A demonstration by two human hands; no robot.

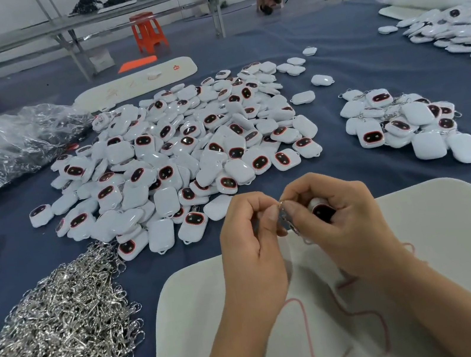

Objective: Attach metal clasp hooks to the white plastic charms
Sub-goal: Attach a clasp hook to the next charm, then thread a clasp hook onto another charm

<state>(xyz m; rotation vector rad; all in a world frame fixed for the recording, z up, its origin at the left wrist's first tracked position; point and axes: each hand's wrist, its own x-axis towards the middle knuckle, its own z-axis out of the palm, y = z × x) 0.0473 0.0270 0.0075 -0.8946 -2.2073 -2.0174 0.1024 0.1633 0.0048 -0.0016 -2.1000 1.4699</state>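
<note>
Both hands meet above the near edge of the counter (pixel 330 47), over a white foam pad (pixel 443 237) marked with a pink line. The left hand (pixel 248 244) has its fingers curled and pinches a metal clasp hook (pixel 285 216) between thumb and forefinger; the right hand (pixel 338 223) wraps around a white plastic charm (pixel 320 209), whose dark, red-rimmed face shows between the fingers, and also touches the hook. Hook and charm meet at the fingertips; whether they are already joined cannot be told. Beyond the hands, a large heap of loose charms (pixel 181 159) covers the middle of the blue cloth, its nearest pieces lying just beside the left knuckles. A smaller pile of charms (pixel 402 122) lies to the right, separated from the large heap by a strip of bare cloth. A mound of loose silver hooks (pixel 58 335) fills the near left, close to the pad's left edge, with clear bags of hooks (pixel 14 146) behind it. Open cloth remains between the small pile and a further group of charms (pixel 458 28) at the far right edge
</note>
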